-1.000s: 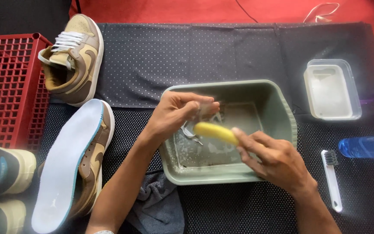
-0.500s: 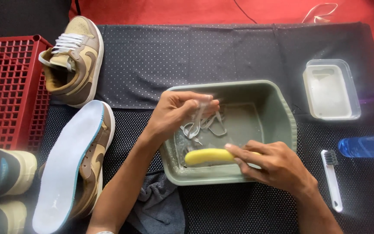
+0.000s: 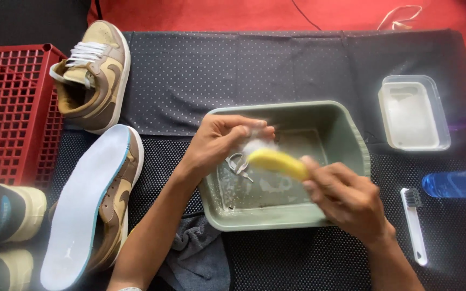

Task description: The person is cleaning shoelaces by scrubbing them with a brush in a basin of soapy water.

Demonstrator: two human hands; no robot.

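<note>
On the dark mat (image 3: 297, 70), a red crate (image 3: 6, 108) stood at left, two tan shoes (image 3: 95, 75) beside it, one lying sole-up (image 3: 90, 205). Green basin (image 3: 346, 140) sat at centre, shallow water inside. My left hand (image 3: 219, 143) pinched a white lace (image 3: 254, 145) over the basin. My right hand (image 3: 346, 199), fingers closed, gripped a yellow brush (image 3: 276, 161) against the lace. White toothbrush (image 3: 415, 223) lay right.

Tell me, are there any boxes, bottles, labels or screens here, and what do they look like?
No screens or signs show.
Clear plastic container: right of the green basin, a rounded rectangle, whitish inside.
Blue see-through container: right edge, cut off, kind unclear.
Red crate: left edge, square grid walls.
Small logo mark: on the pale sole of the sideways shoe.
</note>
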